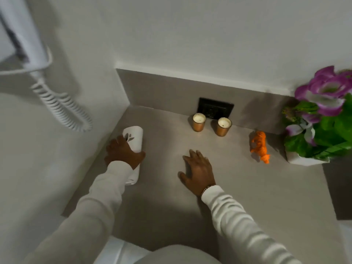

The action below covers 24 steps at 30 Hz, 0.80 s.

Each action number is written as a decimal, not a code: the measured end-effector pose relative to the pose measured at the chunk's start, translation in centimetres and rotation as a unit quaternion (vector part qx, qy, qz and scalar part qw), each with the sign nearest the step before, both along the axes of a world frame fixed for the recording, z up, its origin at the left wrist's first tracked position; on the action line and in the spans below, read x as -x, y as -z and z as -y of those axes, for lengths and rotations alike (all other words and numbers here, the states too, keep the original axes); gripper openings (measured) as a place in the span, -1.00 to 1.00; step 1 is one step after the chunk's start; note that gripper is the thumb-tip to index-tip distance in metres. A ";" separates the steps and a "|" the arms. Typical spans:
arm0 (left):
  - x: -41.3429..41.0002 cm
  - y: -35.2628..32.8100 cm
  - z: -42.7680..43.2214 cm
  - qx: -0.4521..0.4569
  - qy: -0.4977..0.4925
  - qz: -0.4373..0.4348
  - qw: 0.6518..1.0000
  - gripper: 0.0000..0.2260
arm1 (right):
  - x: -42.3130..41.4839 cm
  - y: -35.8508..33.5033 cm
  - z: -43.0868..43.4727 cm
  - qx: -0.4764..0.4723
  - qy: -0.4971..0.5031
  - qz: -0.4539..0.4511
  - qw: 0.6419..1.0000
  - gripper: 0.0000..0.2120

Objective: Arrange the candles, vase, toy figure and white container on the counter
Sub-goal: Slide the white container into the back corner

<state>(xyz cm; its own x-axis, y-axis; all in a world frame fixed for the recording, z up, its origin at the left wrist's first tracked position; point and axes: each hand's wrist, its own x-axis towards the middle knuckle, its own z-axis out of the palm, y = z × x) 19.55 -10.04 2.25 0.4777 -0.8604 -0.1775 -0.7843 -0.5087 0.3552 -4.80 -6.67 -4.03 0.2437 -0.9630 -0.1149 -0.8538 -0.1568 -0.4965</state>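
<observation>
head view: left hand (123,152) has its grip clamped on the white container (134,141) by the left wall, likely to reposition it; right hand (198,171) rests flat, fingers apart, bracing on the bench (247,197).

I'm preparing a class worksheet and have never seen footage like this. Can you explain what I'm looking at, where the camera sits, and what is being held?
There is no machine. The single picture comes from a camera worn on a person's head, looking down at a grey counter. The left hand grips a white container. The right hand rests flat, holding nothing. Two candles stand near a wall socket, beside an orange toy figure and a vase of flowers.
</observation>
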 end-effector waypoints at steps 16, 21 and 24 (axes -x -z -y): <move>2.3 1.6 -0.8 0.322 -0.121 -0.292 0.892 -0.14 | -3.3 2.2 1.0 0.040 -0.112 -0.163 0.980 -0.27; 2.6 3.2 -0.9 0.340 -0.119 -0.321 0.876 -0.10 | -3.8 2.4 2.6 0.043 -0.111 -0.173 0.978 -0.22; 2.9 4.8 -2.1 0.341 -0.112 -0.298 0.885 -0.19 | -4.3 2.5 4.1 0.050 -0.118 -0.170 0.977 -0.19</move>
